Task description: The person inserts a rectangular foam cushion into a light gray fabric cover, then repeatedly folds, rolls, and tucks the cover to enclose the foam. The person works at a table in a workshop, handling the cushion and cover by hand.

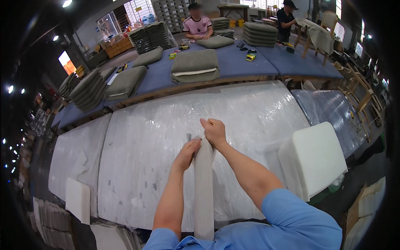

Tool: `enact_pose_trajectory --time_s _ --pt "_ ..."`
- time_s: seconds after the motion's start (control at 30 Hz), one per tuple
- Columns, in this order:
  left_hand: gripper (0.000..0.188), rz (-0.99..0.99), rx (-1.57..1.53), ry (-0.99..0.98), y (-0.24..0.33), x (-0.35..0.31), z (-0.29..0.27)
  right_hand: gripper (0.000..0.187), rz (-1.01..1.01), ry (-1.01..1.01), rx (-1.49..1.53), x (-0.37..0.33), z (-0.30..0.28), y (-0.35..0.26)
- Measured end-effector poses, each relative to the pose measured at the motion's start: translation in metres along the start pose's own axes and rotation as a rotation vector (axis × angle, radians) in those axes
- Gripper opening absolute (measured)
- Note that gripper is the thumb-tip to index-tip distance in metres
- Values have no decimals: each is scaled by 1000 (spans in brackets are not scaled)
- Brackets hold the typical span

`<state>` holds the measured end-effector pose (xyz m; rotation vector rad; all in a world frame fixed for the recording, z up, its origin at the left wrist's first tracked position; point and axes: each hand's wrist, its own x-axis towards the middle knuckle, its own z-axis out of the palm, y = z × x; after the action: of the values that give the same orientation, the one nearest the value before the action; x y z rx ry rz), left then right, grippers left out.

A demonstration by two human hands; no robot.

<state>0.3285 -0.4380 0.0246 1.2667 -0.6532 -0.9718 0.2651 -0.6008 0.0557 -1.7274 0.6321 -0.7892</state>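
Observation:
A long beige fabric-covered cushion (204,187) stands on edge in front of me, running from my chest out over the plastic-wrapped white table (146,125). My right hand (213,131) is clenched on the fabric at the cushion's far end. My left hand (188,153) grips the same end from the left side, just below the right hand. Both forearms come in from the lower edge.
A white foam slab (318,158) lies at the right, a smaller white one (78,200) at the lower left. Stacks of grey-green cushions (195,66) sit on the blue table (283,58) behind. Two people work at the back; wooden chair frames (362,93) stand at the right.

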Motion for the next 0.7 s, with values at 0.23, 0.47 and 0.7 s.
enact_pose_trajectory --time_s 0.23,0.47,0.7 --pt "44 105 206 43 30 -12 -5 59 95 86 347 -10 -5 17" --pt "25 103 152 59 15 11 -5 57 -7 247 293 -9 7 20" --pt "28 44 -50 113 6 25 7 52 -47 242 -27 -8 3 5"
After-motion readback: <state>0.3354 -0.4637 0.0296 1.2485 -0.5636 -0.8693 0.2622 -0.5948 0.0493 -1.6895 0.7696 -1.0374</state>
